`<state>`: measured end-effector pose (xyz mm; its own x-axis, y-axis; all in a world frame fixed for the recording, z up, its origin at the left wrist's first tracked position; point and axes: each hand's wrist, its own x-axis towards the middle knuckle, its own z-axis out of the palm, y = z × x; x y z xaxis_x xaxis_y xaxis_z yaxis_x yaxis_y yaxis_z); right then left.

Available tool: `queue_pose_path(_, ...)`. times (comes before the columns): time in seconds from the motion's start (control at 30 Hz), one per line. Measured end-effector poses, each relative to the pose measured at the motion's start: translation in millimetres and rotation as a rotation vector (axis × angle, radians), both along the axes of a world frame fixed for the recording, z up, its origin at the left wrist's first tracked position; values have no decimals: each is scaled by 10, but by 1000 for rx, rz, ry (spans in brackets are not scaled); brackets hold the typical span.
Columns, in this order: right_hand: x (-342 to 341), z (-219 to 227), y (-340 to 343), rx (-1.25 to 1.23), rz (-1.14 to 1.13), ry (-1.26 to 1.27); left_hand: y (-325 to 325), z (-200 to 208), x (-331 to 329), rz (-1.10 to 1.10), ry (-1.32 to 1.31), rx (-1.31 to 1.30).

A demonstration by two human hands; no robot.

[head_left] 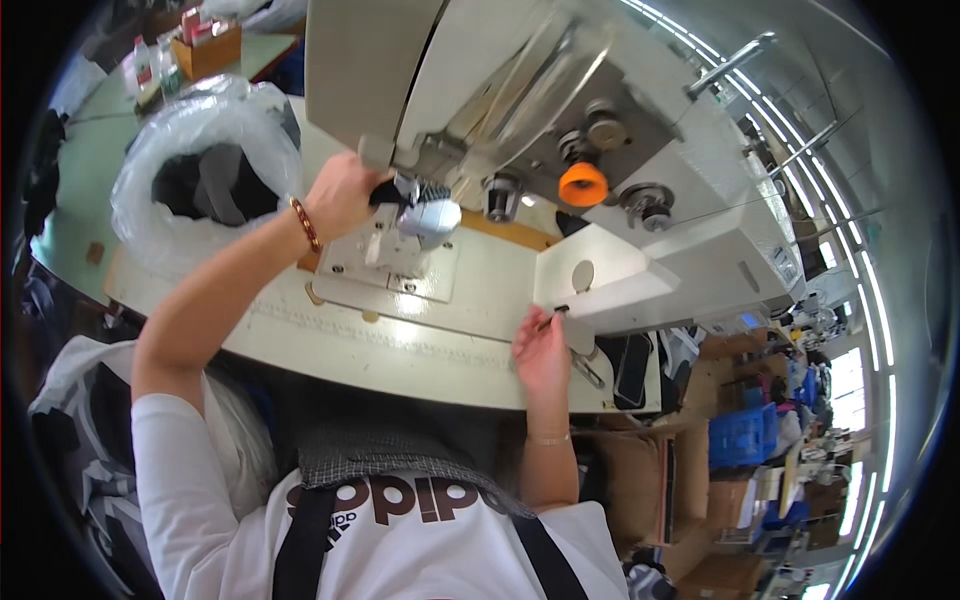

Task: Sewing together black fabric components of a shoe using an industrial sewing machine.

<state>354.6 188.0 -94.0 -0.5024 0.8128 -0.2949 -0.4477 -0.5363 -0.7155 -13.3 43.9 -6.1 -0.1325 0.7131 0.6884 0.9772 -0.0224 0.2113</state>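
A large white sewing machine (700, 255) fills the upper part of the head view. My left hand (345, 190) is closed beside its head, next to a black and silver piece (430, 217) with a ridged part. Blur hides whether that piece is held or belongs to the machine. Below it lies a pale metal plate (430, 275) on the white table (390, 350). Near the right part of the bed, my right hand (542, 352) has curled fingers around a small dark, thin thing (560, 310); its kind is hidden. An orange cone-shaped part (583, 185) sits on the machine.
A basket lined with clear plastic (135, 200) holds dark cloth at the left. A phone (632, 370) lies at the table's right end, close to a metal tool (588, 370). Cardboard boxes (690, 480) and a blue crate (742, 437) stand to the right.
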Motion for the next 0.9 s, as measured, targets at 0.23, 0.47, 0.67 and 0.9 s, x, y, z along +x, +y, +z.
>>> queue_pose_path(0.23,-268,668,-765,1443,410,-478,110,4,-177,71,169,-39)
queue_pose_path(0.47,-1487,1107,300,2041,-127,-937,370,23,-265,164,-18,-363)
queue_pose_path(0.67,-1926,838,738,1799,-372,-858,388,244,-125,300,-257,-610)
queue_pose_path(0.9,-1341,957,681,1437,-342,-940,29,330,-28,331,-499,-452)
